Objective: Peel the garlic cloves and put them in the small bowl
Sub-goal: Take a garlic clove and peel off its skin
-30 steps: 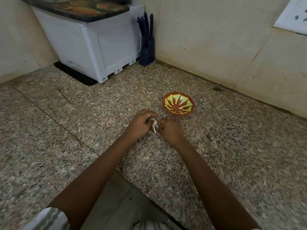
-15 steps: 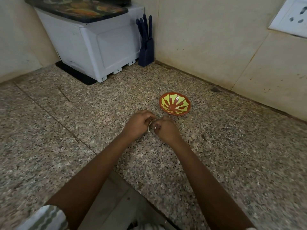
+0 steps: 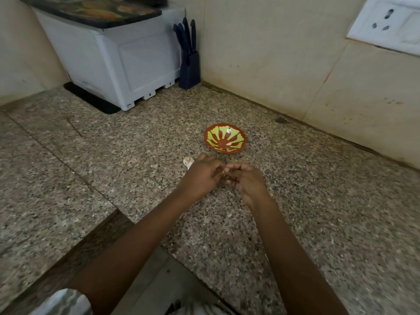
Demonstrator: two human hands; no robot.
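Note:
Both hands meet over the speckled granite counter (image 3: 113,169). My left hand (image 3: 200,176) and my right hand (image 3: 246,181) pinch a small garlic clove (image 3: 225,170) between their fingertips; only a pale sliver of it shows. Just beyond my left hand, a pale piece of garlic (image 3: 188,160) lies on the counter, partly hidden by the fingers. The small red bowl with a yellow-green pattern (image 3: 225,138) sits a little beyond the hands, and I see no clove in it.
A white appliance (image 3: 118,62) with a dark patterned top stands at the back left, a dark blue knife block (image 3: 188,57) beside it in the corner. Tiled walls close the back and right. A white socket (image 3: 386,23) is at the top right. The counter's front edge is near me.
The hands have stayed together working the clove. The white skin that stuck out between them a second ago is no longer visible, and a pale piece now shows beside my left hand.

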